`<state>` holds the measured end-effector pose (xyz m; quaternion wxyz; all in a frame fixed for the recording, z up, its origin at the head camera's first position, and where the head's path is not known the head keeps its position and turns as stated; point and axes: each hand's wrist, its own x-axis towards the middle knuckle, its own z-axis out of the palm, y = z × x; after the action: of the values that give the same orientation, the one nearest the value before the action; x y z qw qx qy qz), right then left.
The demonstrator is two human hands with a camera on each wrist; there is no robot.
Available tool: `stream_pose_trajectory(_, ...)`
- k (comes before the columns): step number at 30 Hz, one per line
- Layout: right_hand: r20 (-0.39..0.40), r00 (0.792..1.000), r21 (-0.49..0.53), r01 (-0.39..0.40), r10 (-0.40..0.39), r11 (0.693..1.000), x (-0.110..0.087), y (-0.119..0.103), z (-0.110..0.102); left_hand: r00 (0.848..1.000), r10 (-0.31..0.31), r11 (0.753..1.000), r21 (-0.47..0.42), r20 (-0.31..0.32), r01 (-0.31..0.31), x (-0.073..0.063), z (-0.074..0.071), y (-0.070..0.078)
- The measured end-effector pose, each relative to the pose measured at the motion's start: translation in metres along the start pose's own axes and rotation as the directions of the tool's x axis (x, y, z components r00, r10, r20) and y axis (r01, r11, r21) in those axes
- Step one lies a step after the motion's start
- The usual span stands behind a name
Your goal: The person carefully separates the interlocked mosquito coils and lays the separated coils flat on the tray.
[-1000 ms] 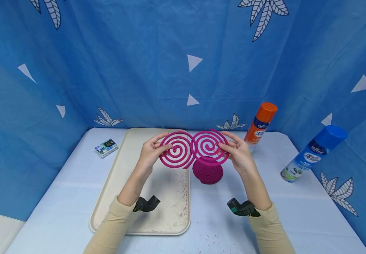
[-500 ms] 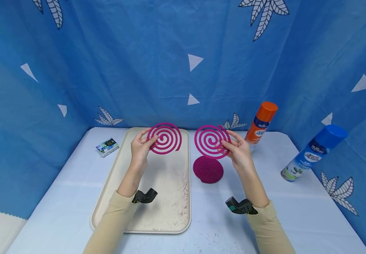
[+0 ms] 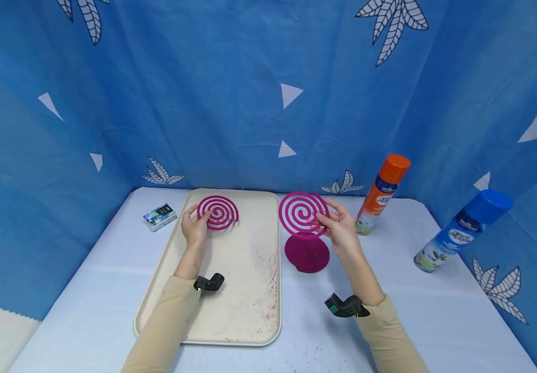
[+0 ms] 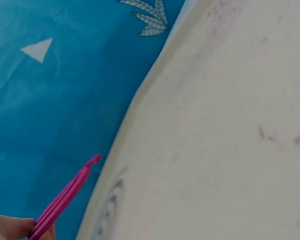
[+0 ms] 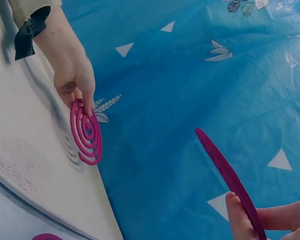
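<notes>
My left hand (image 3: 195, 226) pinches a magenta mosquito coil (image 3: 225, 203) by its left side, thumb on top, over the far left part of the cream tray (image 3: 235, 290). In the left wrist view that coil (image 4: 65, 197) is seen edge-on, its shadow on the tray. My right hand (image 3: 340, 230) pinches a second, single mosquito coil (image 3: 287, 213) by its right edge, tilted up. Below and behind it, on the white table, lies a darker round of tightly wound coils (image 3: 307, 256). The right wrist view shows the right-hand coil (image 5: 225, 170) edge-on between thumb and fingers.
A small patterned box (image 3: 160, 216) lies left of the tray. On the right stand an orange-capped spray can (image 3: 382, 194) and a blue-capped spray can (image 3: 461, 230). Blue cloth (image 3: 231, 103) hangs behind the table. Reddish crumbs speckle the tray's right side.
The two coils, overlapping a second ago, are now apart. My left hand has carried its coil left and lower over the tray; my right hand stays near the same spot with its coil.
</notes>
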<state>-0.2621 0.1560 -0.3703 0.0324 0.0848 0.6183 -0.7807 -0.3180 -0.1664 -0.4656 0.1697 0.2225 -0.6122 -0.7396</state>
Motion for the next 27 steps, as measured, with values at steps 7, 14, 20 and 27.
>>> stream_pose_trajectory(7,0.005,0.999,-0.067,0.034,-0.033,0.997,0.005,0.014,0.014,0.997,0.033,0.998,0.052,-0.066,-0.03,0.007,-0.008,-0.011)
stream_pose_trajectory(14,-0.007,1.0,-0.103,0.018,-0.019,0.995,0.016,0.03,0.024,0.993,0.091,0.979,0.188,-0.08,-0.075,0.007,-0.012,-0.012)
stream_pose_trajectory(20,-0.034,0.999,-0.116,0.006,-0.01,0.993,0.031,0.048,0.039,0.99,0.121,0.951,0.293,-0.066,-0.097,0.006,-0.016,-0.012)
stream_pose_trajectory(27,-0.061,0.998,-0.108,0.013,-0.02,0.994,0.048,0.066,0.065,0.99,0.142,0.936,0.326,-0.001,-0.134,0.006,-0.015,-0.013)
